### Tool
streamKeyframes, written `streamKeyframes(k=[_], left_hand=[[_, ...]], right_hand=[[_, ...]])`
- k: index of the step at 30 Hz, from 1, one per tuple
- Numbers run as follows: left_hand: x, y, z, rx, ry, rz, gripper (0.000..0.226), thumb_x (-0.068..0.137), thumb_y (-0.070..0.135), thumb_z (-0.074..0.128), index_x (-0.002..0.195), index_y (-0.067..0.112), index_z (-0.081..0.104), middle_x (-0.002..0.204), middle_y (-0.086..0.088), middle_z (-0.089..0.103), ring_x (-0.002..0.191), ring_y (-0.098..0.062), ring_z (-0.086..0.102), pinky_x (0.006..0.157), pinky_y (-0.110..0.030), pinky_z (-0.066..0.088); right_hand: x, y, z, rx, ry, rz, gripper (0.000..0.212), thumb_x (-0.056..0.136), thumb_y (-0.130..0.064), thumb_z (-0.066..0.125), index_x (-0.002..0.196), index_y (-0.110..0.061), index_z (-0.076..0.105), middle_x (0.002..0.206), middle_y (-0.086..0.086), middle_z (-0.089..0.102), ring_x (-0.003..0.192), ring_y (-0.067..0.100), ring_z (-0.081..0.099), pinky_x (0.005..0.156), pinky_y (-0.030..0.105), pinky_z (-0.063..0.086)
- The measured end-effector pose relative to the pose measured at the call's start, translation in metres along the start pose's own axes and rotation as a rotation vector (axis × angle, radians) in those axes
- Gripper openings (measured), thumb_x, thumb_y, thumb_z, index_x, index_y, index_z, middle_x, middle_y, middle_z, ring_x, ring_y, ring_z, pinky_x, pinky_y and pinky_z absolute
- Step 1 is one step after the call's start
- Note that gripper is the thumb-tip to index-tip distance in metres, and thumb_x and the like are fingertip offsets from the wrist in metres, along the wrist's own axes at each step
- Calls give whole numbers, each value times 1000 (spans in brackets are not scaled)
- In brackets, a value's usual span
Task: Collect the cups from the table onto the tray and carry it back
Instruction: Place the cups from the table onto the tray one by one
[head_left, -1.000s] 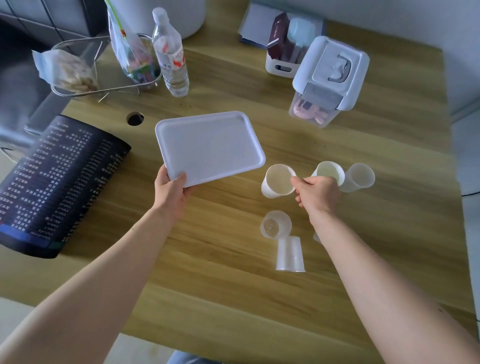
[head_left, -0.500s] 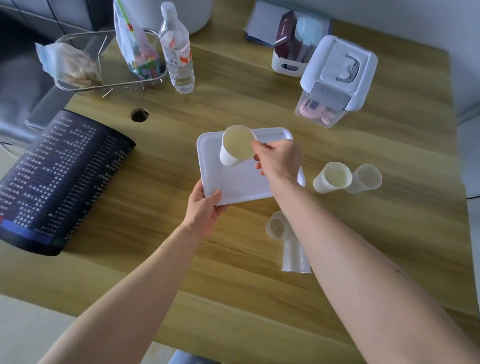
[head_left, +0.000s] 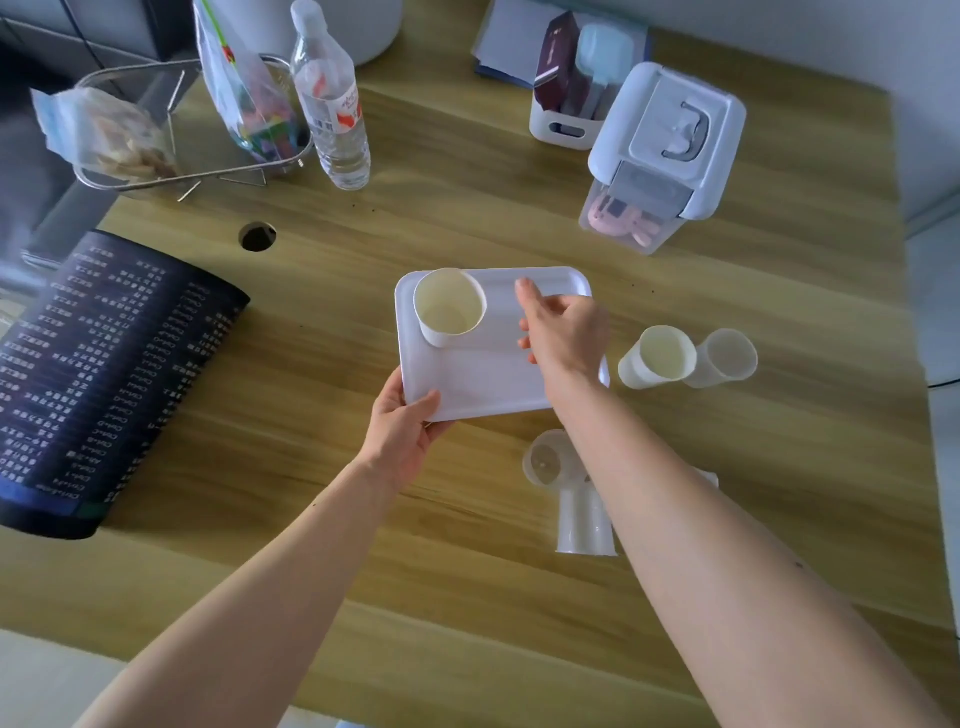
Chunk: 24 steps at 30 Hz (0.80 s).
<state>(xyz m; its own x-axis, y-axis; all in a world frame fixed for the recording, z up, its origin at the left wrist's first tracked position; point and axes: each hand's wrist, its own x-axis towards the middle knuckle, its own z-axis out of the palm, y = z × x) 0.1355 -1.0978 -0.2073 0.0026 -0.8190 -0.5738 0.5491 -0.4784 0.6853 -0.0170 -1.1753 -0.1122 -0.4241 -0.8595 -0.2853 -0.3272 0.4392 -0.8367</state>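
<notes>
Wood table (head_left: 467, 208); left hand (head_left: 400, 431) grips tray (head_left: 483, 379); right hand (head_left: 563, 332) open, seemingly empty.

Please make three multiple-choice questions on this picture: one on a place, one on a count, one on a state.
1. Where on the tray does the cup stand?
A. far left corner
B. near right corner
C. centre

2. How many cups stand on the tray?
A. one
B. three
C. five

3. What is the right hand doing?
A. gripping a cup
B. open, holding nothing
C. holding the bottle

Answers: 1 A, the cup sits by the far left rim. 2 A, the other cups are on the table. 3 B, its fingers are spread above the tray, while the left hand grips the rim.
</notes>
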Motion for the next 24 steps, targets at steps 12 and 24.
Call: streamKeyframes(k=[12,24], left_hand=[[27,-4,28,1,17,-16,48,91,-9,48,133,14,54,121,-7,64,109,-27,64,80,-33,58],[34,-9,32,37,54,-15,45,91,-8,50,128,16,56,117,-5,64,109,-28,63,89,-42,56]], right_hand=[[37,81,-106,169,347,443,33,89,-37,66,77,-6,64,55,5,64,30,8,48,30,17,35],[45,90,-108,149,289,455,24,89,-22,58,75,-4,66,52,4,63,28,8,45,31,18,34]])
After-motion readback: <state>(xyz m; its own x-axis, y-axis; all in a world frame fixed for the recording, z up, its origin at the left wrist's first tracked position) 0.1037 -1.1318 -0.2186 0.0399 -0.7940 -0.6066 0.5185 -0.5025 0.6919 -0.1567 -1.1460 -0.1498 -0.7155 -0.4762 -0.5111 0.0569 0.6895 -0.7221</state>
